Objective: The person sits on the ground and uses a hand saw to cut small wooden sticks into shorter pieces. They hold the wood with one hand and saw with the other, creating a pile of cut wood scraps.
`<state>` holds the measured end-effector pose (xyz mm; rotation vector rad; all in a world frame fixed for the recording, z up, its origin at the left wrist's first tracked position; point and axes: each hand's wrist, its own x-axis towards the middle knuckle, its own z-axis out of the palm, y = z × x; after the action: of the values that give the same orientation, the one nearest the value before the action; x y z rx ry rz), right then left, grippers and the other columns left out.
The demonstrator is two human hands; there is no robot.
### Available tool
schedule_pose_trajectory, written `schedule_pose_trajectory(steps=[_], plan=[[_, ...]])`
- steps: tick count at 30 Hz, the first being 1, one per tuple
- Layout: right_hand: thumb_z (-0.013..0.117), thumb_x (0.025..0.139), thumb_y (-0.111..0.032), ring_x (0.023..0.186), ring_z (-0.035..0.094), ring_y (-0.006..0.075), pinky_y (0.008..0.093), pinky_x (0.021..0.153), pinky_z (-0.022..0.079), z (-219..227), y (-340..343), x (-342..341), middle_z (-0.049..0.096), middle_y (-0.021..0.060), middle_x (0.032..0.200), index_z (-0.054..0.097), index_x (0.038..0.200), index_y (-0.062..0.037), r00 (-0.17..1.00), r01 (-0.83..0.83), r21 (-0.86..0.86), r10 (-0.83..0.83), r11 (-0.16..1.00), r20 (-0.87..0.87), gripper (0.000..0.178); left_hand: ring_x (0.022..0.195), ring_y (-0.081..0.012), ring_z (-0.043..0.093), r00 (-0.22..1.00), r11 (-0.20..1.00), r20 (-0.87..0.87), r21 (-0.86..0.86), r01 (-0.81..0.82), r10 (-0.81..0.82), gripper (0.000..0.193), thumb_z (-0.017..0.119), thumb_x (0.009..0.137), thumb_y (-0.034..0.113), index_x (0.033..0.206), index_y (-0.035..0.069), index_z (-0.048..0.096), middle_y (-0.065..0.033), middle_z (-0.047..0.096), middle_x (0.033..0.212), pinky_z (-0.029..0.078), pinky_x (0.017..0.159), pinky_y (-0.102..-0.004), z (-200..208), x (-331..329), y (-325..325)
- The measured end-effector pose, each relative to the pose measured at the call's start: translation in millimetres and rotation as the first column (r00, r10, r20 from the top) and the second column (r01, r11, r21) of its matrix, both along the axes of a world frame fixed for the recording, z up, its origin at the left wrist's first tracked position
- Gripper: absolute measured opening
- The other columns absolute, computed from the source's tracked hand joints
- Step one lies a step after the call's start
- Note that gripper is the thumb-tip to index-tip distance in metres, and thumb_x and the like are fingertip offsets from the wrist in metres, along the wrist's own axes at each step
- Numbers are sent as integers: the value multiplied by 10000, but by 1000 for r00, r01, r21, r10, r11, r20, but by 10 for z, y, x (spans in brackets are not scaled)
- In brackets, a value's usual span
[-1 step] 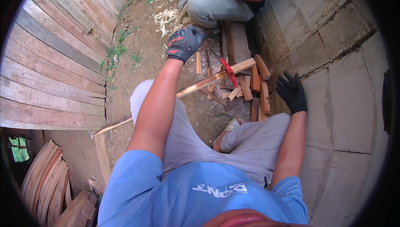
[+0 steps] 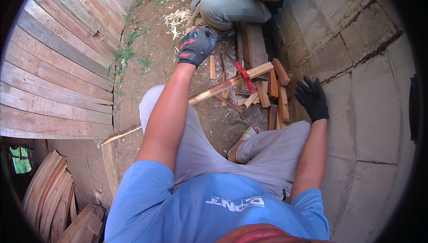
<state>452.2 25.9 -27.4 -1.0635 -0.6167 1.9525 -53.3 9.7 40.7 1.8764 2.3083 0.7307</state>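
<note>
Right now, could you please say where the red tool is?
In the head view, the red tool is slightly right of centre, across the long wooden strip, between the left hand and right hand.

The left hand [image 2: 197, 47] is covered by matt cloth with smoother raised trim; the right hand [image 2: 311, 99] is clad in matt cloth. The long stick [image 2: 216, 89] is formed of wood, unevenly surfaced. By the red piece [image 2: 244, 79] across it, a smooth finish is shown. The plank wall [image 2: 58, 67] is built of rough, weathered wood; the block wall [image 2: 347, 109] is matt and cracked.
</note>
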Motion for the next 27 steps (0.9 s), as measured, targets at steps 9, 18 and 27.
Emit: schedule_pose_trajectory(steps=[9,18,27], plan=[[542,1088,-595,1504,427,386,518,1242,355,-22,4,11,401,243,1665,417,1648,-133,1000,-11,-1,11,1000,22,737,1021,-413,745,1000,998,-4,-59,-2,2,450,613,987,531,1086,126,783,-179,788,1049,572,902,-528,-23,8,10],[531,1091,-606,1506,421,387,517,1241,355,-1,-3,-31,396,246,1664,387,1659,-127,998,-15,-1,15,1000,60,757,1019,-422,747,1000,997,8,-74,13,-12,475,629,969,547,1065,118,808,-205,787,1066,581,919,-522,-27,9,11],[566,1066,-631,1489,438,381,514,1235,366,-17,-4,-21,401,248,1655,377,1664,-127,995,-37,9,36,999,91,804,1013,-426,747,1000,995,10,-100,15,-14,489,623,966,551,1074,112,808,-215,783,1061,585,905,-530,20,29,-2]])
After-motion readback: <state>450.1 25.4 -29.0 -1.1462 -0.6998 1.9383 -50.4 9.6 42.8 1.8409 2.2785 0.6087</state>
